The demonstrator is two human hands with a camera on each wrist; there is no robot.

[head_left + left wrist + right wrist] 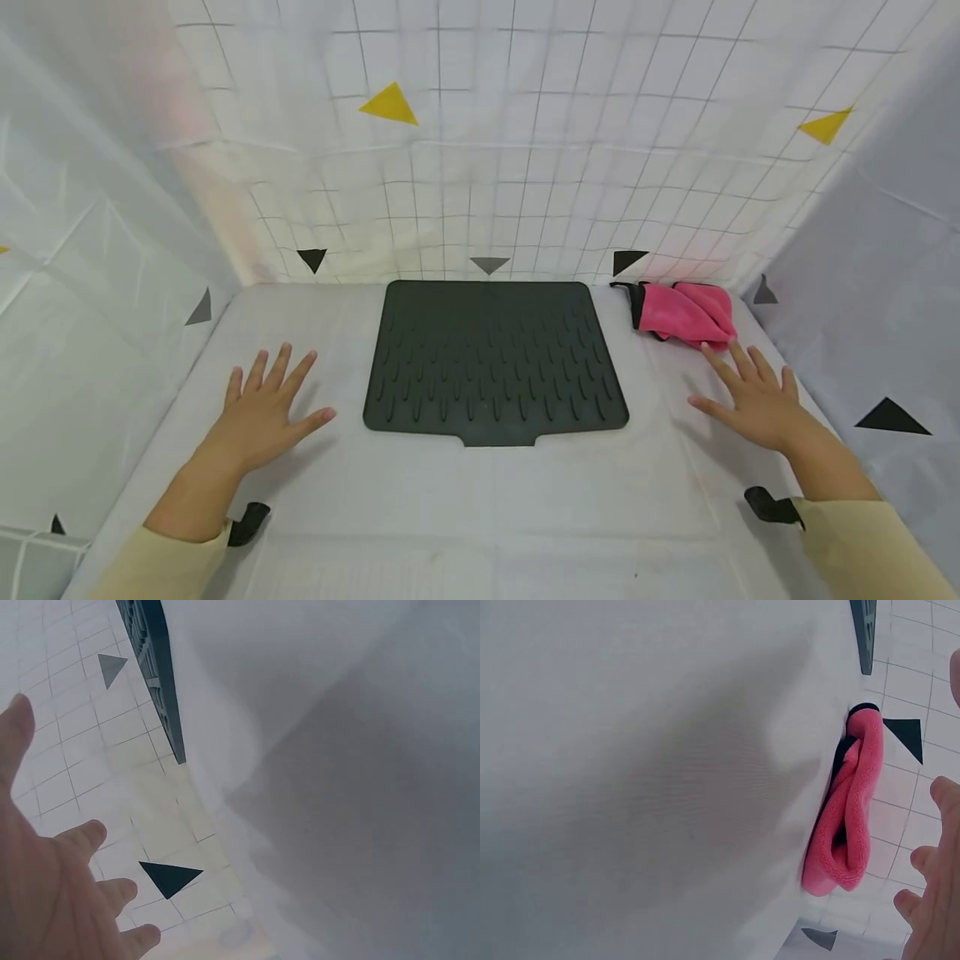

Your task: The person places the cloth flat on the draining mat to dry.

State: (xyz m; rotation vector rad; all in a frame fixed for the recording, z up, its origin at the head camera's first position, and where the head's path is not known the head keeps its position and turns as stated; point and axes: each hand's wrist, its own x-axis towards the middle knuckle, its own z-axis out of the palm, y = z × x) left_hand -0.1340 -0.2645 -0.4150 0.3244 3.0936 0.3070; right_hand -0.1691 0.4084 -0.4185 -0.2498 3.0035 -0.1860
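Note:
A dark grey-green ridged mat [491, 362] with a short tab at its front edge lies on the white table, between the two hands. My left hand [258, 412] hovers to its left with fingers spread, holding nothing. On the other side, my right hand [761, 404] is likewise spread and holds nothing. Its fingertips overlap the near edge of a folded pink cloth [686, 312] with black trim in the head view. In the right wrist view the plush pink cloth [847, 810] sits apart from the fingers. The left wrist view catches the mat's edge [157, 675].
White sheeting with a grid pattern [487, 192] rises behind the table [420, 508], and plain sheets hang at both sides. Black, grey and yellow triangles mark the sheets. Dark straps [249, 523] stick out at both cuffs.

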